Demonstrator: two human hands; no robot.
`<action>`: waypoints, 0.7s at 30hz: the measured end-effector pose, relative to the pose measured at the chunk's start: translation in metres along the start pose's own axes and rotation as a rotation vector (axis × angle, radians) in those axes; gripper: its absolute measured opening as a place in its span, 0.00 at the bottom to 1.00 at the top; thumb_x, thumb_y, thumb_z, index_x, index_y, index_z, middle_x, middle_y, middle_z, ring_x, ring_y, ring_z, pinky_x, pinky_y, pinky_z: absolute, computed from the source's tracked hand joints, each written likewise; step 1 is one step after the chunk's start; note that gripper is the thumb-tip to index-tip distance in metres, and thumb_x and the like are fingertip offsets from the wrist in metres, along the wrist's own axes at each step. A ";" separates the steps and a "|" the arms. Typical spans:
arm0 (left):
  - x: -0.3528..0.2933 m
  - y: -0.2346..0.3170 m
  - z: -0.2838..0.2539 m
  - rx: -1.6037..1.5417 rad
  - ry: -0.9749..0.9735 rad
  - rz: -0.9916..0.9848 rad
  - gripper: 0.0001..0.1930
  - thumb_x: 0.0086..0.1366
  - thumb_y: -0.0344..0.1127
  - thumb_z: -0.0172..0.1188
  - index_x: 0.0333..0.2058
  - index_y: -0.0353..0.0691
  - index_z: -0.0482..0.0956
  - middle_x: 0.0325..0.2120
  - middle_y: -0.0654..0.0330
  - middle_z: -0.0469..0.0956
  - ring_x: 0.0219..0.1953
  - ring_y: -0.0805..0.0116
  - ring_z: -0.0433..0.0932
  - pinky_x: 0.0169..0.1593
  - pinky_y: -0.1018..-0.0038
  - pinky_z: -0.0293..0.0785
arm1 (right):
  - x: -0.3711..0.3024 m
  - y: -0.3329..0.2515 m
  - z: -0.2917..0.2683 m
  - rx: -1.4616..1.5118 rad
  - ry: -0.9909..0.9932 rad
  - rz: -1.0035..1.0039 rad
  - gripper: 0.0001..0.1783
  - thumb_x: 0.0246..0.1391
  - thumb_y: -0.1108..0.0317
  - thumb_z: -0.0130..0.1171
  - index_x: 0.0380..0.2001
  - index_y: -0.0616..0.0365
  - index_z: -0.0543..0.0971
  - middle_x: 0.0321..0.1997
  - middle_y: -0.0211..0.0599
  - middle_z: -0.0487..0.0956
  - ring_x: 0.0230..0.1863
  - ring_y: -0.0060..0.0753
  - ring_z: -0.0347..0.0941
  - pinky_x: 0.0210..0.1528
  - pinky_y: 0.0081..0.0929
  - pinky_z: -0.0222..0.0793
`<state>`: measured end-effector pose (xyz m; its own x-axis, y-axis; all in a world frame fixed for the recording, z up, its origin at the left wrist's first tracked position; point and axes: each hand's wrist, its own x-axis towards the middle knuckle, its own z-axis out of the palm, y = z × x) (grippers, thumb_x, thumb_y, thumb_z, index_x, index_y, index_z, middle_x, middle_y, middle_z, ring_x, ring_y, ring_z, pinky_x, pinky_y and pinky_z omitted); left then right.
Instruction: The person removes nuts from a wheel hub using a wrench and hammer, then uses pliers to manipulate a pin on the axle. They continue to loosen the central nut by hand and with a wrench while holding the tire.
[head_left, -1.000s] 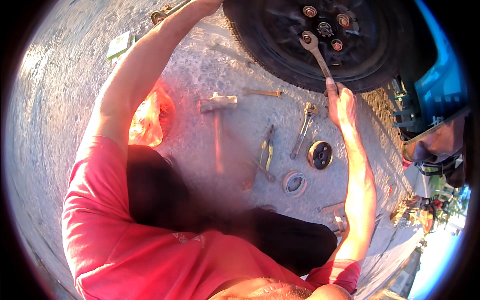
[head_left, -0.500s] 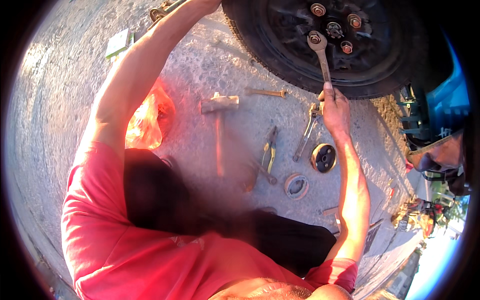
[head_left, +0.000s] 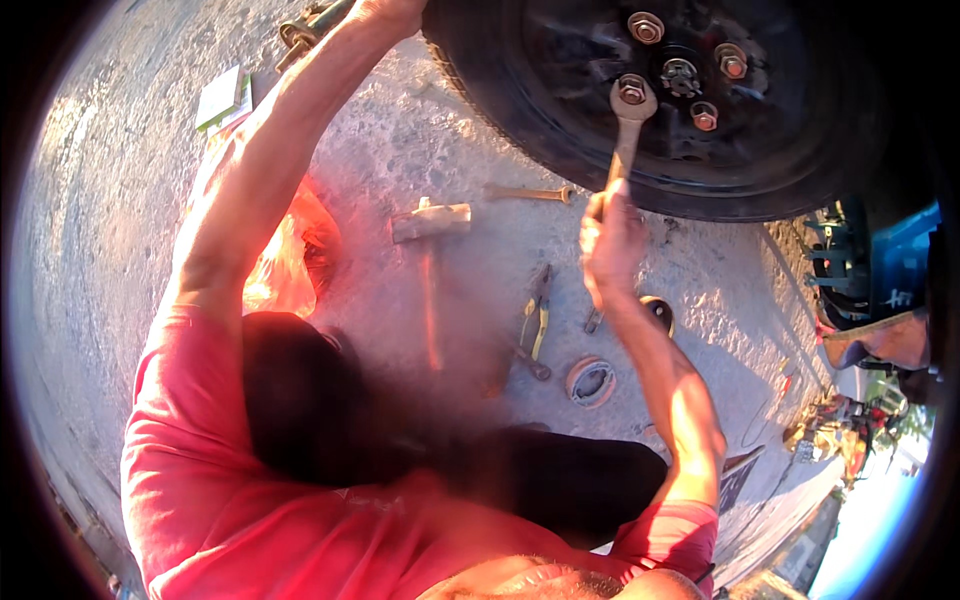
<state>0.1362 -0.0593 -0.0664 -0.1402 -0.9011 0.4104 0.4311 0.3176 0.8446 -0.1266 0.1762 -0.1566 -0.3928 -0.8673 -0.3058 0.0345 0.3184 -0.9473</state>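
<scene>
A black wheel (head_left: 560,110) with a tire stands at the top, several lug nuts around its hub. On the lower-left lug nut (head_left: 632,90) sits the jaw of a steel wrench (head_left: 624,145), its handle slanting down and slightly left. My right hand (head_left: 612,245) is closed around the handle's lower end, just below the tire's edge. At the upper edge, my left hand (head_left: 395,14) is beside the tire's left side; its fingers are cut off by the frame or hidden.
On the rough concrete lie a hammer (head_left: 432,222), another wrench (head_left: 530,193), pliers (head_left: 537,315), a pale ring (head_left: 590,382) and a black round part (head_left: 659,313) partly behind my right forearm. An orange-red plastic bag (head_left: 285,265) and a small box (head_left: 220,98) are near my left arm.
My right hand has swung the wrench handle leftward while its jaw stays on the same nut. My left hand remains beside the tire.
</scene>
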 end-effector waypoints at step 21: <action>-0.058 -0.048 -0.025 0.379 0.101 -0.082 0.19 0.77 0.55 0.45 0.46 0.44 0.71 0.33 0.64 0.70 0.35 0.71 0.68 0.42 0.72 0.68 | -0.036 -0.042 -0.053 -0.816 0.182 -0.424 0.34 0.69 0.41 0.49 0.22 0.61 0.76 0.18 0.28 0.71 0.24 0.22 0.68 0.27 0.29 0.62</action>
<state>0.1455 -0.0301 -0.1394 -0.0641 -0.9463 0.3169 0.0604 0.3133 0.9477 -0.1625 0.2142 -0.1012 -0.3651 -0.9211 0.1352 -0.7728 0.2189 -0.5957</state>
